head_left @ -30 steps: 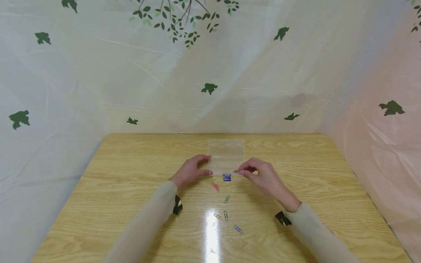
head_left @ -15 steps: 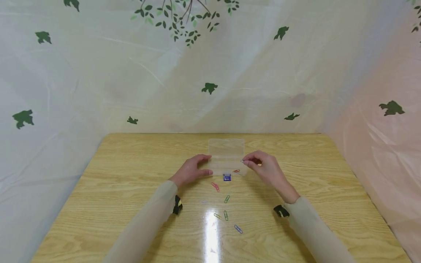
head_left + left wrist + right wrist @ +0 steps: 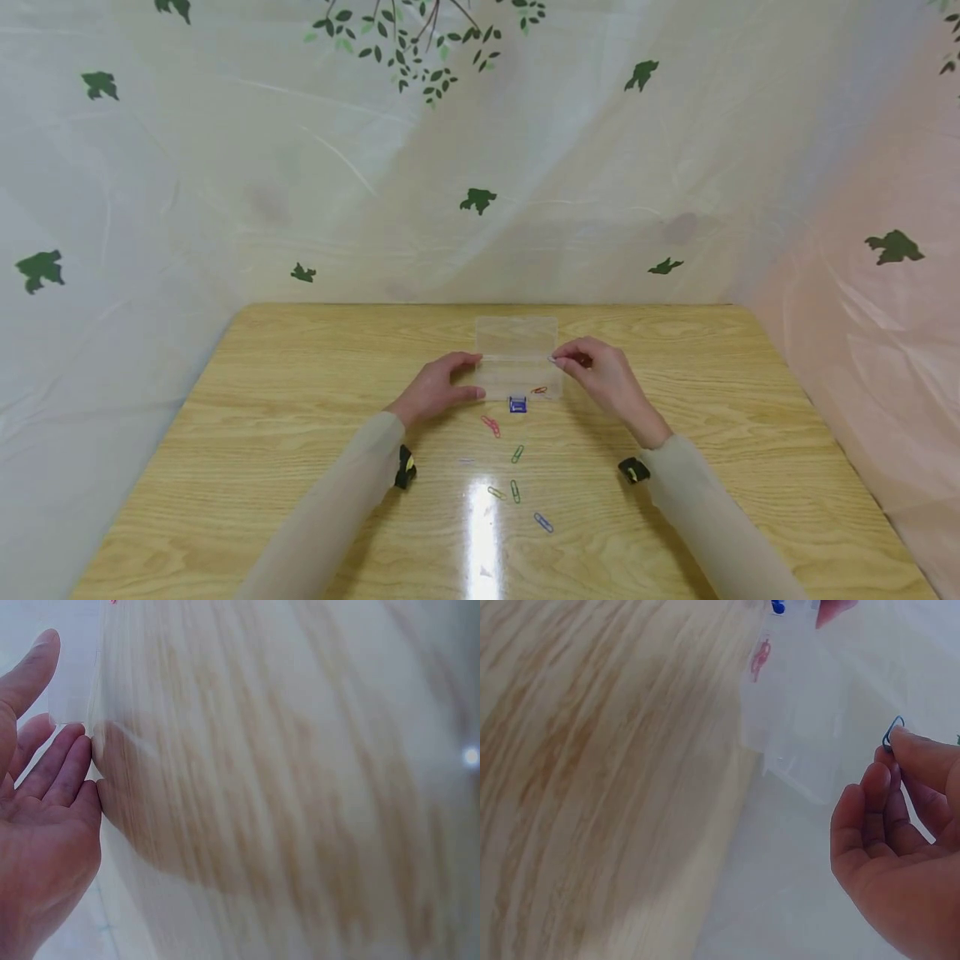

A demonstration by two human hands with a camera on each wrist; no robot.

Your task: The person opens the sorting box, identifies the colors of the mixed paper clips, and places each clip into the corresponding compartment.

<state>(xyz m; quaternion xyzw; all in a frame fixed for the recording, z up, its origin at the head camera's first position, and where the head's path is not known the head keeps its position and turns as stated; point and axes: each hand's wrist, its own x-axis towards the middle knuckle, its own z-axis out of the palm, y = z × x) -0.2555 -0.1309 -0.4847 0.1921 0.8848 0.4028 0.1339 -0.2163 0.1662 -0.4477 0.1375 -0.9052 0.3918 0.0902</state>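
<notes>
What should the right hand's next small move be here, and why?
Probably ease the right hand a little left over the open clear box and let go of the clip pinched in its fingertips. That hand hovers at the box's right edge, an orange clip already lies inside, and the left hand steadies the box's left side.

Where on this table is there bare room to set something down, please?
The table is bare along its left side beyond the left hand, along its right side beyond the right hand, and in the back corners beside the clear box. It is crowded in front of the box, where paper clips lie scattered.
</notes>
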